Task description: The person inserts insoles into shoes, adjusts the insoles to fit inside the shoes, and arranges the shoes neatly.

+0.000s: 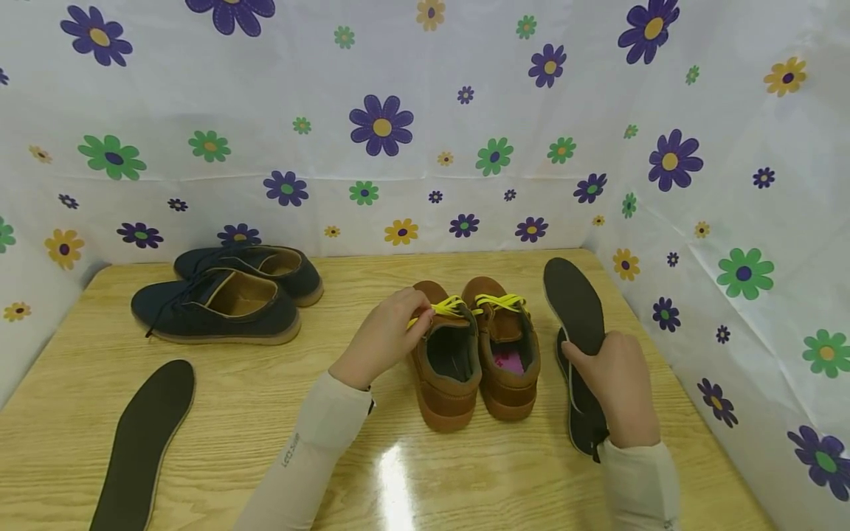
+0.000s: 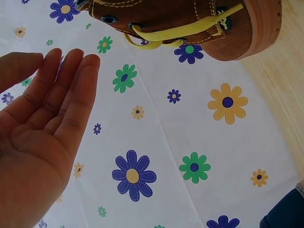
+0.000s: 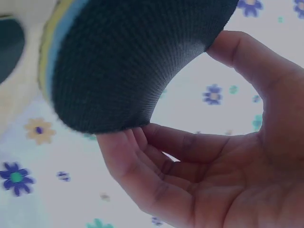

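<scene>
Two brown shoes with yellow laces stand side by side, heels towards me. My left hand (image 1: 388,335) is beside the left brown shoe (image 1: 448,398), near its yellow lace (image 1: 451,304). In the left wrist view the fingers are loosely extended, apart from the lace (image 2: 190,29), with nothing between them. The right brown shoe (image 1: 511,387) shows a pink patch inside. To the right of the shoes, my right hand (image 1: 620,383) grips a black insole (image 1: 574,295) by its edges. The right wrist view shows this insole (image 3: 118,61) bowed between thumb and fingers. Another dark insole (image 1: 586,431) lies beneath it.
A pair of navy shoes (image 1: 212,321) sits at the back left of the wooden table (image 1: 332,457). Another black insole (image 1: 142,442) lies at the front left. Flower-printed white cloth (image 1: 265,96) hangs along the back and sides.
</scene>
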`<state>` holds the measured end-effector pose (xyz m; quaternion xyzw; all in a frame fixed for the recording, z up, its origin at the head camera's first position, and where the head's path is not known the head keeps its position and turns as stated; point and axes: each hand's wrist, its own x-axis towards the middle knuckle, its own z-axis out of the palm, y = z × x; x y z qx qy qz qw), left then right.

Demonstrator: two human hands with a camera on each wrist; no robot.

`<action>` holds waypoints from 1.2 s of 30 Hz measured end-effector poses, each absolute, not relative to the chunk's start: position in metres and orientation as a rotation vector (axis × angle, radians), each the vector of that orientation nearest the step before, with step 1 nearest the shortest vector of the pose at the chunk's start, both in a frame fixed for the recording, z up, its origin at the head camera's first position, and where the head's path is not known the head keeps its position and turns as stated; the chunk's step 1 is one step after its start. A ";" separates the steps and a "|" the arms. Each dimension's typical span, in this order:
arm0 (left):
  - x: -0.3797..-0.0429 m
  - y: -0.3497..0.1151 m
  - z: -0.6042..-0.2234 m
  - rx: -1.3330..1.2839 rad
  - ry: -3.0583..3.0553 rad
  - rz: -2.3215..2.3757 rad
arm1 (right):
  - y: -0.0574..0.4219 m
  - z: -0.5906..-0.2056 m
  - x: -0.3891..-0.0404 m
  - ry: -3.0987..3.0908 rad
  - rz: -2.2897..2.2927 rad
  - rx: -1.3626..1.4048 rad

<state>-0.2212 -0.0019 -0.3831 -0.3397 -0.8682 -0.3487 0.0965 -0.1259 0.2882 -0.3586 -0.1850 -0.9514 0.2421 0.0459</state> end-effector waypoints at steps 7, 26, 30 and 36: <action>-0.221 -0.003 -0.383 -0.996 -2.571 -1.046 | 0.263 -0.330 -0.123 -2.840 0.796 -0.485; -0.225 -0.012 -0.381 -0.924 -2.313 -1.015 | 0.220 -0.327 -0.123 -2.557 0.792 -0.151; -0.230 -0.015 -0.379 -0.862 -2.207 -0.912 | 0.217 -0.330 -0.125 -2.503 0.718 -0.059; -0.228 -0.017 -0.373 -0.821 -2.204 -0.779 | 0.214 -0.336 -0.130 -2.473 0.628 0.130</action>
